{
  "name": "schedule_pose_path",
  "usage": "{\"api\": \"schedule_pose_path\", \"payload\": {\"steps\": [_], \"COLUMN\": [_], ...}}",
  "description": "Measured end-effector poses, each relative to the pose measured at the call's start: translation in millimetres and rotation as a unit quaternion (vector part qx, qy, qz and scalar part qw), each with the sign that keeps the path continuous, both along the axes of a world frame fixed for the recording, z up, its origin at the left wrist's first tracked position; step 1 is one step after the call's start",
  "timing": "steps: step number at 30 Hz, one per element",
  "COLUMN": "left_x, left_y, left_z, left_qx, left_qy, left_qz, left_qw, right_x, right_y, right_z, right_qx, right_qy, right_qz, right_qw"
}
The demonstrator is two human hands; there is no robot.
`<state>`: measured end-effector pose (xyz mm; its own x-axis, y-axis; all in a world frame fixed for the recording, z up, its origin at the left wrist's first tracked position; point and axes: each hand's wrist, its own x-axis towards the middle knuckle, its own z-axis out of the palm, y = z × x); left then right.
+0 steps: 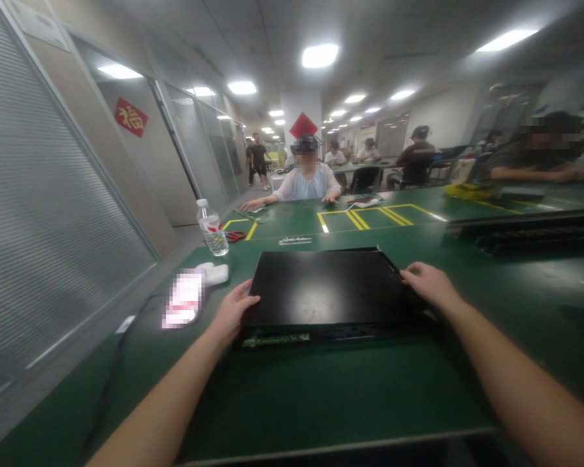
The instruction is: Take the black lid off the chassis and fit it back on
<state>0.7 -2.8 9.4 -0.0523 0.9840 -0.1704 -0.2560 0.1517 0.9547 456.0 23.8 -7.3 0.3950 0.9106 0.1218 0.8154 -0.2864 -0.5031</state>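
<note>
A flat black LCD panel (316,285) lies in front of me over the green table, its glossy face up. Along its near edge shows a narrow green circuit board strip (277,339). My left hand (234,308) grips the panel's left edge, thumb on top and fingers partly hidden below. On the other side, my right hand (428,282) is closed on the right edge near the far corner. A thin dark strip along that edge stands slightly apart from the panel; whether the fingers pinch the strip or the panel itself is hard to tell.
On the green table (350,395) stand a water bottle (213,228) and, beside it, red-handled scissors (235,237). A lit phone (183,298) and a white object (217,274) lie left. Small white pieces (294,240) lie beyond the panel. Dark frames (530,233) lie right; a person (307,178) sits opposite.
</note>
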Motion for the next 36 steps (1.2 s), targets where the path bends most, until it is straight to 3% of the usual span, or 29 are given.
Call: {"api": "schedule_pose_path", "payload": {"steps": [10,23,36], "left_x": [0.2,-2.6,-4.6], "left_y": [1.0,1.0,6.2], "left_z": [-0.5,-3.5,-1.4], "left_qx": [0.012,0.013,0.028], "left_qy": [0.005,0.011,0.005], "left_qz": [0.0,-0.005,0.033], "left_qw": [1.0,1.0,0.999], "right_x": [-5.3,-5.4,-4.6], "right_y": [-3.6,-4.3,-4.5], "right_z": [5.2,4.7,8.2], "right_qx": [-0.004,-0.005,-0.012], "right_qy": [-0.052,-0.048,0.018], "right_qz": [0.005,0.006,0.007], "right_qw": [0.999,0.999,1.0]}}
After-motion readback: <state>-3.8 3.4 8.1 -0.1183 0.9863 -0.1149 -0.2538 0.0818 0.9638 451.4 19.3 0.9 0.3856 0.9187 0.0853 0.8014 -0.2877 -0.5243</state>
